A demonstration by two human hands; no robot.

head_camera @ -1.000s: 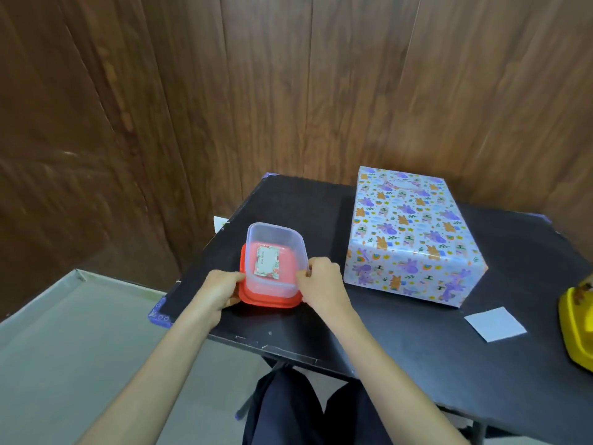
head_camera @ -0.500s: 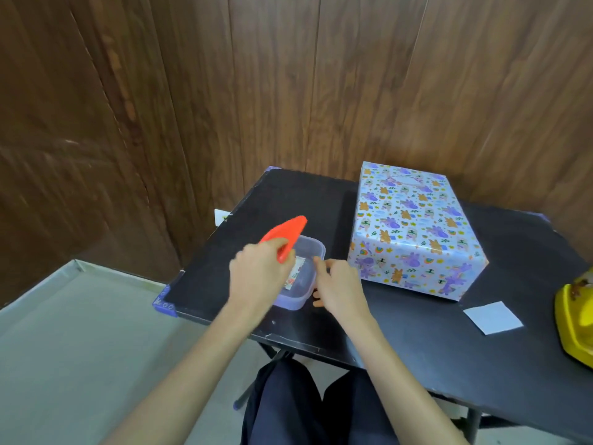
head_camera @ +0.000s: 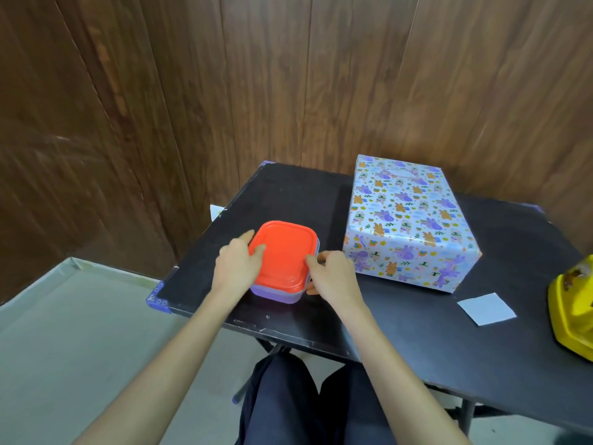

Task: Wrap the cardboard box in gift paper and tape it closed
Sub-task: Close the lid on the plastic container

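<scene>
Two hands: both are on the clear plastic tub [head_camera: 276, 296] at the near-left part of the black tabletop [head_camera: 417, 335]; neither is on the gift box.
Left hand [head_camera: 236, 268]: fingers [head_camera: 258, 248] lie fairly straight across the left edge of the rounded orange-red plastic lid [head_camera: 284, 255]. Looks like it's pressing the lid down, not gripping it.
Right hand [head_camera: 333, 277]: thumb on the lid's right edge, the other fingers curled round the tub's side, so it's pinching the tub there.
Where the box is: the rectangular box in pale gift paper with purple and orange animals [head_camera: 407, 220] sits to the right of the right-hand fingers and a bit beyond them. Near, but not touching.
Long axis: runs away from the person towards the wood wall. The near-left corner is the part closest to the right hand.
Nearer hand: the right, easily. The left would have to cross over the tub.
Wrap status: every face I can see is papered. I honestly can't make out any tape.
My guess: wrapping's basically done, and any reach to the box is a short right-and-forward move.
Other stuff: a small white paper square [head_camera: 486, 308] lies farther right, and a yellow plastic thing [head_camera: 574, 313] is cut off at the edge.
</scene>
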